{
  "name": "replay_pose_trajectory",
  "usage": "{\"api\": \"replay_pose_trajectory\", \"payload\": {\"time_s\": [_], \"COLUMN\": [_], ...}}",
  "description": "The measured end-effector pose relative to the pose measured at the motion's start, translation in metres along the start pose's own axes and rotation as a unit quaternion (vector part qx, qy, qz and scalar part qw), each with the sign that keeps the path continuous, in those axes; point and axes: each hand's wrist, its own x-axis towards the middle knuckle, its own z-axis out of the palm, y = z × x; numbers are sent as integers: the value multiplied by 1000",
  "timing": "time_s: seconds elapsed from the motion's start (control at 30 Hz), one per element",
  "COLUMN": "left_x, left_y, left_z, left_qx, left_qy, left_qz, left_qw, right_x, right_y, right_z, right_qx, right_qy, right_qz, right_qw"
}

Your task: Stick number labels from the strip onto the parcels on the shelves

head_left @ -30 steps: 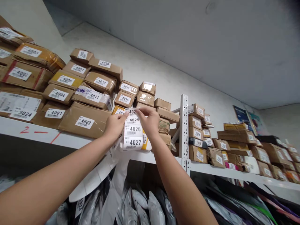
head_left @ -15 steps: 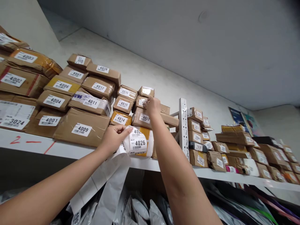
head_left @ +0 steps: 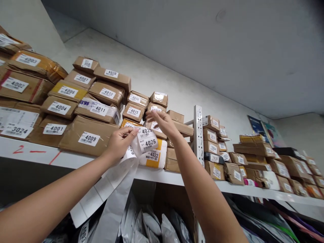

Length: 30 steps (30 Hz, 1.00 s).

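My left hand pinches a strip of white number labels, with 4025 and 4026 showing; its long backing hangs in loops below. My right hand is off to its right with fingers apart and nothing visible in them. It hovers before the small cardboard box labelled 4024 and partly covers the box under it. Behind the strip sits a white package with yellow tape, labelled 4022. Beside my left hand stands the box labelled 4009.
Stacked, numbered cardboard boxes line the white shelf on both sides. A perforated metal upright rises right of my right hand. Grey plastic bags fill the space below the shelf. Further right, more parcels run along the shelf.
My right hand has come away from the 4024 label and its fingers have spread. The left hand has tilted and raised the label strip slightly, uncovering the 4022 package.
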Motion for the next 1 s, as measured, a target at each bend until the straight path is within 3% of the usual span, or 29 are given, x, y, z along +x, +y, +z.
{"api": "replay_pose_trajectory", "payload": {"time_s": [0.03, 0.1, 0.3, 0.47, 0.6, 0.73, 0.8, 0.87, 1.0], "left_x": [0, 1, 2, 1, 4, 9, 10, 11, 14], "left_y": [0, 0, -4, -5, -2, 4, 7, 8, 2], "left_z": [0, 0, 15, 25, 23, 17, 16, 16, 20], "left_qx": [-5, -19, -50, -55, -67, -57, -33, -21, -43], "left_qy": [-2, -17, -76, -66, -110, -142, -182, -189, -110], "left_qz": [4, -6, -75, -95, -132, -114, -99, -104, -130], "left_qw": [1000, 1000, 993, 992, 983, 982, 978, 976, 984], "right_x": [-11, -28, -48, -56, -57, -53, -51, -50, -50], "right_y": [-5, -9, -2, -4, -1, 5, 7, 7, 1], "right_z": [3, 11, 25, 23, 18, 12, 11, 10, 14], "right_qx": [57, 126, 241, 370, 402, 431, 424, 389, 292], "right_qy": [-55, -81, 66, 24, 25, 6, 15, 34, 95], "right_qz": [13, 37, 124, 235, 263, 288, 298, 284, 205], "right_qw": [997, 988, 960, 898, 877, 855, 855, 876, 929]}}
